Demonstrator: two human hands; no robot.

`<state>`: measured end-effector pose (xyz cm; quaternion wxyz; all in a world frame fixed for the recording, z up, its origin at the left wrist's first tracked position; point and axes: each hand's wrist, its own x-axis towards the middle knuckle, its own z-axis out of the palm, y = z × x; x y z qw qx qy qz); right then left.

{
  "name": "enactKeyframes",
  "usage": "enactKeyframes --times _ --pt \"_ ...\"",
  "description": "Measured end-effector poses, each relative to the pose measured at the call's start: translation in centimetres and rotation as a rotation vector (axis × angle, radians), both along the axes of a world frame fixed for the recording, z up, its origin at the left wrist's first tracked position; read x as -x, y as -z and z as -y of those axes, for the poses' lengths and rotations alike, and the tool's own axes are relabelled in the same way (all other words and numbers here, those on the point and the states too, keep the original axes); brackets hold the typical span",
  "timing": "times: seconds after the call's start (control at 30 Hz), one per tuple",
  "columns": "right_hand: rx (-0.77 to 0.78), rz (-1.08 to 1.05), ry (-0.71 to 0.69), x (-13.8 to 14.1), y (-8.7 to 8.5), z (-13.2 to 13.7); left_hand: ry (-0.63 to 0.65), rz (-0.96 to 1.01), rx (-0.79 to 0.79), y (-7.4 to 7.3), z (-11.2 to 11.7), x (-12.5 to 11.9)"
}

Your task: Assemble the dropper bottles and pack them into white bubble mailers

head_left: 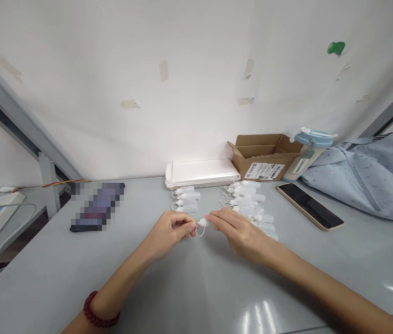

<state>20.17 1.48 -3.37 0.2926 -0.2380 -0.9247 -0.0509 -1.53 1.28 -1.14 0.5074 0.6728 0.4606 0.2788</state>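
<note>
A small white piece [202,223] is held low over the desk [182,287], pinched by the grip of the left hand [170,234] and, it seems, of the right hand [241,234]. The box label [264,170] cannot be read.

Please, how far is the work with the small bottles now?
A short row of bottles lies neatly, seemingly finished. The left hand and right hand pinch one white looped cap between them. The larger group beside the right hand probably remains.
</note>
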Motion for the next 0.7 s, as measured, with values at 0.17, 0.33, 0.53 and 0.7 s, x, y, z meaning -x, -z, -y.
enactKeyframes --times 0.17,0.33,0.53,0.7 --pt "-0.005 0.049 0.148 0.0 0.0 -0.7 -0.014 -0.118 -0.105 -0.2 -0.9 0.9" --pt "0.002 0.15 0.486 -1.8 -0.9 -2.3 -0.216 -0.319 -0.33 0.3 -2.9 3.1" --pt "0.134 0.323 0.605 -3.0 -1.7 -3.4 -0.259 -0.397 -0.355 1.9 -4.2 4.2" --pt "0.221 0.416 0.655 -2.8 -2.1 -3.5 -0.301 -0.482 -0.401 2.2 -4.0 4.0"
